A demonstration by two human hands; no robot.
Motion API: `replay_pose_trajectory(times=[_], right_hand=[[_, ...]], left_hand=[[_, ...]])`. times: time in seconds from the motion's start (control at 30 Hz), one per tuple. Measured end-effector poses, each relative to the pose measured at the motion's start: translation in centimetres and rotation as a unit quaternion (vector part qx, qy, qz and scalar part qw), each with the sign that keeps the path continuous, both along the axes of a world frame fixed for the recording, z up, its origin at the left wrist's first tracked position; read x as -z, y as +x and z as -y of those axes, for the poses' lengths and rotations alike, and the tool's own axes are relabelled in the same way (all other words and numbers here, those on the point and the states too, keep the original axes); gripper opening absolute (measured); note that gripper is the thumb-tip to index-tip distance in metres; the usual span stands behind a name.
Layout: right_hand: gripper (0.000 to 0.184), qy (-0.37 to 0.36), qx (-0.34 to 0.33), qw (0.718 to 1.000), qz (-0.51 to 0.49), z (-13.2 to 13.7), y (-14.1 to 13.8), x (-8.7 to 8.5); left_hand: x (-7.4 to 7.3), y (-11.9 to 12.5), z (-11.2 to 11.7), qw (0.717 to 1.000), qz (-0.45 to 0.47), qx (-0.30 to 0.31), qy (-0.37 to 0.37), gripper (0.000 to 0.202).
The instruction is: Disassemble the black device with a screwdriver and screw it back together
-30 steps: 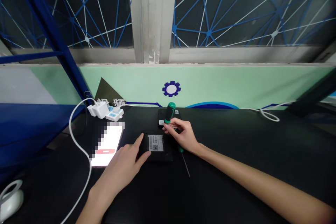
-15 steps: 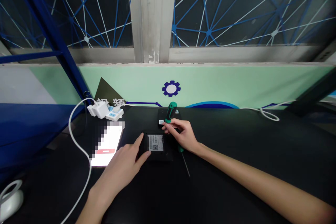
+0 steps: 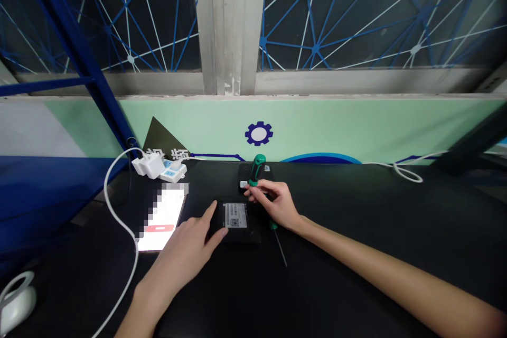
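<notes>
Barely any change: your right hand [image 3: 277,205] stays closed round the green-and-black plastic-handled screwdriver [image 3: 256,169] just right of the flat black rectangular box w/ white label [image 3: 236,220], handle only wobbling, while your left hand [image 3: 186,253] stays spread, pressing the box's left edge, prob. steadying it.

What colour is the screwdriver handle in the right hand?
Green with black; head view shows the screwdriver handle above the right hand.

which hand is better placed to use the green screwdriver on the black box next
Right, probably: the right hand grips the green-handled screwdriver beside the flat black box with a white label, while the left hand rests on that box's left edge.
</notes>
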State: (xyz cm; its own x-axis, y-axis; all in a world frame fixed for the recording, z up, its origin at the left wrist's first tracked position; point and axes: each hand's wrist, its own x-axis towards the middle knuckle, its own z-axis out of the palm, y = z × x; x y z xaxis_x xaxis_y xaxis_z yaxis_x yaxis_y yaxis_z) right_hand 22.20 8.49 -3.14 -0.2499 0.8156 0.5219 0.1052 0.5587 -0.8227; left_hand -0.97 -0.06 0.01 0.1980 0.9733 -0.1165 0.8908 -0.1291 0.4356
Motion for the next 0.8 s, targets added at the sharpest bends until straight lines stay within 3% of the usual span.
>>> replay_pose_trajectory(times=[0.4,0.8], right_hand=[[0.027,0.003,0.026,1.0,-0.007,-0.11,-0.23,0.11],[0.025,0.011,0.005,1.0,0.001,0.08,-0.02,0.12]], left_hand=[[0.0,0.0,-0.03,1.0,-0.001,-0.003,-0.003,0.074],[0.01,0.04,-0.02,1.0,-0.004,-0.004,-0.004,0.075]])
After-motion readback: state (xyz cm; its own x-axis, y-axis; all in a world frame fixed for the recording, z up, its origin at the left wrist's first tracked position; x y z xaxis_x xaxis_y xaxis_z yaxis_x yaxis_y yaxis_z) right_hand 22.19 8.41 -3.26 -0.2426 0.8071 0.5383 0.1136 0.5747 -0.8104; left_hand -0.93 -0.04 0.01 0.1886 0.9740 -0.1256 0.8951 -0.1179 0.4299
